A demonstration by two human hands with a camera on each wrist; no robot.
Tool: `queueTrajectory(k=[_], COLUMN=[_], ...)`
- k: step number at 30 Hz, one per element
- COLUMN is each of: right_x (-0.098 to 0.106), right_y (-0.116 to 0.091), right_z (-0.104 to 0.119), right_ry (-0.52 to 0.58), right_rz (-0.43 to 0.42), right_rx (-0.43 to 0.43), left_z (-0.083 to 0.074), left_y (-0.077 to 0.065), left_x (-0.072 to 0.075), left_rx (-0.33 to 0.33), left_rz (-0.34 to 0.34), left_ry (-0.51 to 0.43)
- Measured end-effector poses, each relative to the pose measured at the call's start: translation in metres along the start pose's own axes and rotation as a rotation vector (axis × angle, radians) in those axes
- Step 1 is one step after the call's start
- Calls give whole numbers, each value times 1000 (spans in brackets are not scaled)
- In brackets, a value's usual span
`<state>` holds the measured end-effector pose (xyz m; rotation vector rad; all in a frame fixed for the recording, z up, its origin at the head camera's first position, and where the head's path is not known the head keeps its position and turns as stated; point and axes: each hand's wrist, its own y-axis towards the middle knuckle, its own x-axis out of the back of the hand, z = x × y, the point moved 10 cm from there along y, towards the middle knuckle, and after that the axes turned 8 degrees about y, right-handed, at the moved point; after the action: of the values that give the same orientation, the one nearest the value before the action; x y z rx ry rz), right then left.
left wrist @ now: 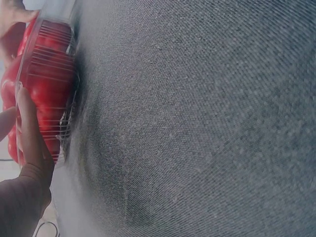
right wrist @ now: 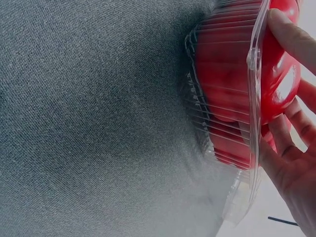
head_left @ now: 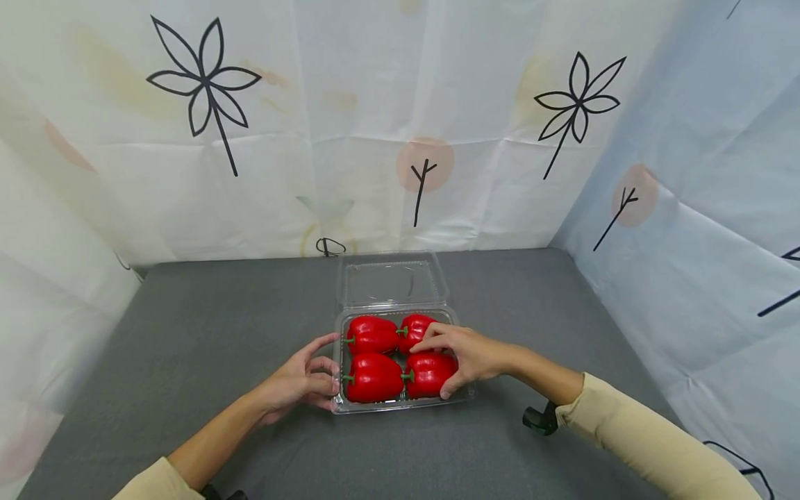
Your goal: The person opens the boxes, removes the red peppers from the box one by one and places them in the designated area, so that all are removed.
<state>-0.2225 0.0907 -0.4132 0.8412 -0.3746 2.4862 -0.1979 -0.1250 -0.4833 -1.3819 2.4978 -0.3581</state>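
In the head view, the right hand (head_left: 464, 351) covers the right side of the near right bell pepper (head_left: 428, 373) and part of the far right bell pepper (head_left: 415, 327). The peppers hide most of the floor of the clear clamshell (head_left: 403, 407). Whether the fingertips of the left hand (head_left: 300, 380) lie over its left rim or against it is too small to tell. The left sleeve (head_left: 156, 484) and right sleeve (head_left: 650, 434) are cut off at the near edge, a line drawing (head_left: 778, 303) at the right edge. The left wrist view blurs the peppers behind the ribbed wall; the right wrist view crops the right hand.
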Motion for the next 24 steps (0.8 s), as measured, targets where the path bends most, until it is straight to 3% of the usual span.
queueTrajectory(k=[10,24], right_x=[4,5], right_y=[3,1], right_z=[-5,-2], right_ry=[27,33], right_rz=[-17,-72], right_rx=[15,41], left_z=[-1,0], left_y=[1,1], left_x=[-1,1], left_rx=[-31,-16], left_rz=[18,-3], left_ry=[-6,7])
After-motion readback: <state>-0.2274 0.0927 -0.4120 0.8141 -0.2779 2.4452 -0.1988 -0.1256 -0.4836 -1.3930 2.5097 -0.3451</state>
